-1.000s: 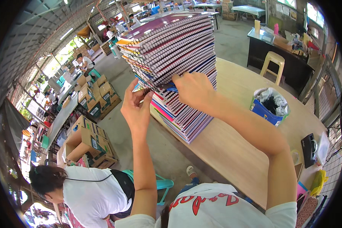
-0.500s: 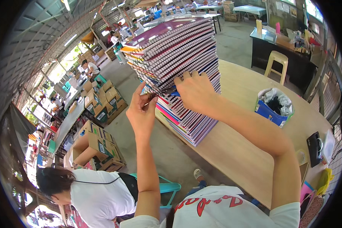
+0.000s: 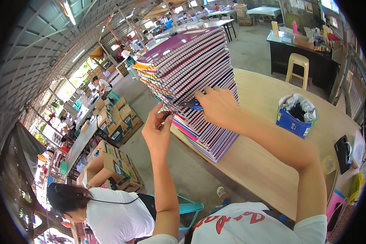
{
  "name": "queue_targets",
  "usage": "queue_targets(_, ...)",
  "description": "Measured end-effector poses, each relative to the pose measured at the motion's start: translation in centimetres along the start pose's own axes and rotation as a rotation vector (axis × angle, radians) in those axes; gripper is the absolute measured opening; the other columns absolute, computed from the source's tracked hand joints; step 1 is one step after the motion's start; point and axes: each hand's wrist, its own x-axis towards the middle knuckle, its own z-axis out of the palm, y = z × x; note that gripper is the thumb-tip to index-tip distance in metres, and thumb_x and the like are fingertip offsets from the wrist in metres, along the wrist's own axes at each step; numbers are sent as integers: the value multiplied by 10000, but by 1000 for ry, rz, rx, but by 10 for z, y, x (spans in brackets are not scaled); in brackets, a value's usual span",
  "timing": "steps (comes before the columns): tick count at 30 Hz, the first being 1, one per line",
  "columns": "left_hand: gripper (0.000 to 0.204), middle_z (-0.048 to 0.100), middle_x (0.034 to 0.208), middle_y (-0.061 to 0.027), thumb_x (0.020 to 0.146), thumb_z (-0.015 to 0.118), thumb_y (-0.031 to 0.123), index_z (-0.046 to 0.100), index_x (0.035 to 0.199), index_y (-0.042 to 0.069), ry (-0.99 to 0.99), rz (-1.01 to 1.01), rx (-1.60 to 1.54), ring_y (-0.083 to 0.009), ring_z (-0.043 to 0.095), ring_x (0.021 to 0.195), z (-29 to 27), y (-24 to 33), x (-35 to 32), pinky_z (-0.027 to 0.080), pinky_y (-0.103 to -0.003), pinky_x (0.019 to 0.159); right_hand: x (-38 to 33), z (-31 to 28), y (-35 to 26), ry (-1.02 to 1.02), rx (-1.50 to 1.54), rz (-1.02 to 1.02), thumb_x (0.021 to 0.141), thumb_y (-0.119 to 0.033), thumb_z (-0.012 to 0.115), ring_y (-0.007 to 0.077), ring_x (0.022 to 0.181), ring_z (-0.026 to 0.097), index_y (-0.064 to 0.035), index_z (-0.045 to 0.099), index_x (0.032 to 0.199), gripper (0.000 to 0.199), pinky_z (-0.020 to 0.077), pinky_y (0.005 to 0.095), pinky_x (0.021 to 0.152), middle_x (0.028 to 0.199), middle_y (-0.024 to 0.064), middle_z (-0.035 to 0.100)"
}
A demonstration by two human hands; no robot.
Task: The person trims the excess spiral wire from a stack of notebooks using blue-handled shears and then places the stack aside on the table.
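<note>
We note the right hand [image 3: 217,107] lies flat against the side of the tall stack of spiral notebooks [image 3: 191,77], fingers tucked between covers about halfway up. The left hand [image 3: 156,132] has its fingertips pressed together at the wire spines, apparently pinching one binding; the view is too small to confirm. The stack stands on the wooden bench [image 3: 264,162]. A blue box [image 3: 295,122] sits well apart to the right.
</note>
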Motion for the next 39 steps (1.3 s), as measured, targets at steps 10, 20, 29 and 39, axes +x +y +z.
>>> queue_targets(10,404,694,1016,-111,930,583,-61,522,1329,-54,-52,5,-131,-151,683,887,0,-10,5,568,-269,801,2,-4,-13,9,-43,70,735,-162,702,339,902,642,8,652,1001,319,513,463,730,975,193,651)
queue_targets(20,287,692,1011,-104,952,629,49,610,1211,-74,75,36,-108,-137,677,863,10,-6,4,584,-275,800,12,10,-4,-30,49,2,780,-145,655,348,716,685,7,655,900,194,539,452,587,772,186,668)
queue_targets(29,262,696,992,-109,957,626,56,625,1184,-75,119,52,-78,-146,684,860,12,-8,4,581,-272,774,5,4,0,-3,85,60,760,-111,643,339,769,689,4,650,973,242,554,441,645,856,173,670)
queue_targets(39,227,694,959,-89,942,636,18,657,1152,-66,143,78,-114,-110,660,845,15,-6,4,583,-274,774,8,15,-16,85,-31,65,738,-161,684,327,913,642,17,647,1013,330,521,473,723,982,180,649)
